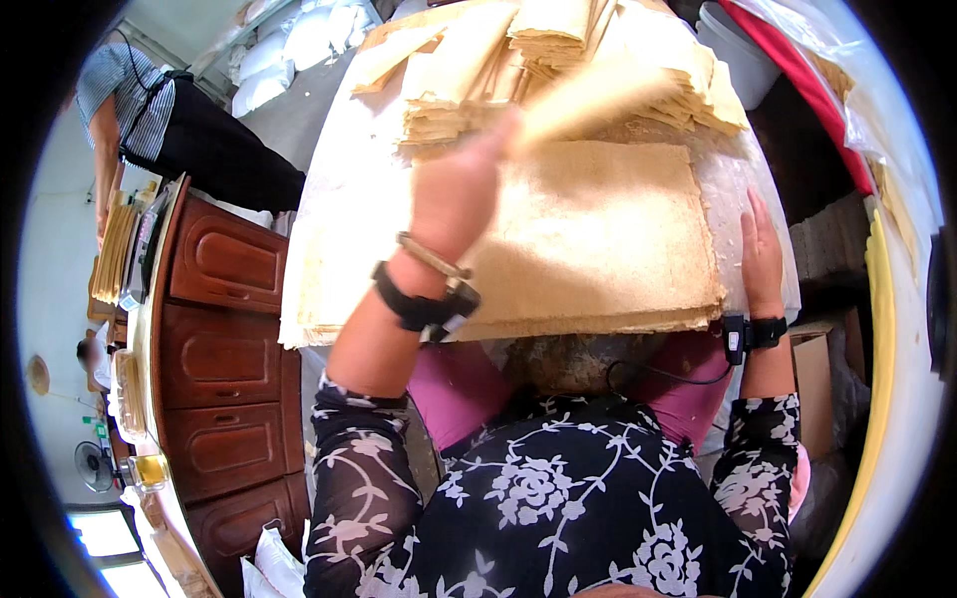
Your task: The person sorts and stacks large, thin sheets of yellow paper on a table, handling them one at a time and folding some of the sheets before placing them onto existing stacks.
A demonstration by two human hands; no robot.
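Tan sheets [608, 239] are piled on the bench [726, 169].
They seem light, soft and easily torn, best held by wide edges. Beside them, the right hand [763, 257] is laid open. Farther off, a blurred strip [598, 108] is gripped by the left hand [462, 189], near folded sheets [548, 42].

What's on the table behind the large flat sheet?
Stacks of folded tan sheets; the left hand and the blurred tan piece it holds hide part of their near edges.
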